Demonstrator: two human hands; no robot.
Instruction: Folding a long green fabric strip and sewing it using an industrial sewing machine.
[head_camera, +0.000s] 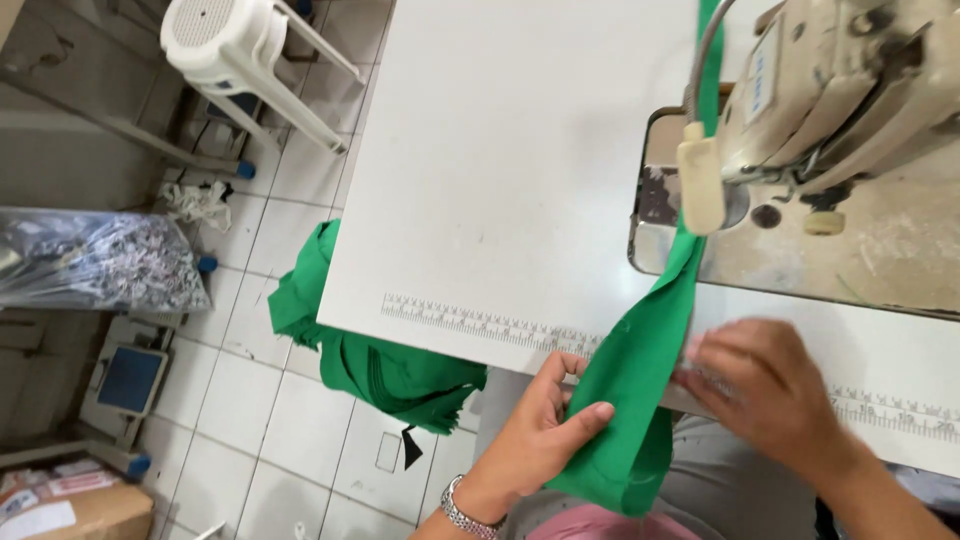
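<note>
A long green fabric strip (640, 350) runs from under the sewing machine (850, 90) down over the front edge of the white table (500, 150) into my lap. My left hand (545, 430), with a metal watch on its wrist, pinches the strip's left edge at the table's front edge. My right hand (765, 390) is blurred and rests on the table just to the right of the strip, fingers touching its right edge. A printed ruler (470, 320) runs along the table's front edge.
A pile of green fabric (380, 365) hangs off the table's left front corner over the tiled floor. A white plastic stool (240, 50) stands at the back left. A clear bag of scraps (90, 260) and a cardboard box (70, 505) lie at left.
</note>
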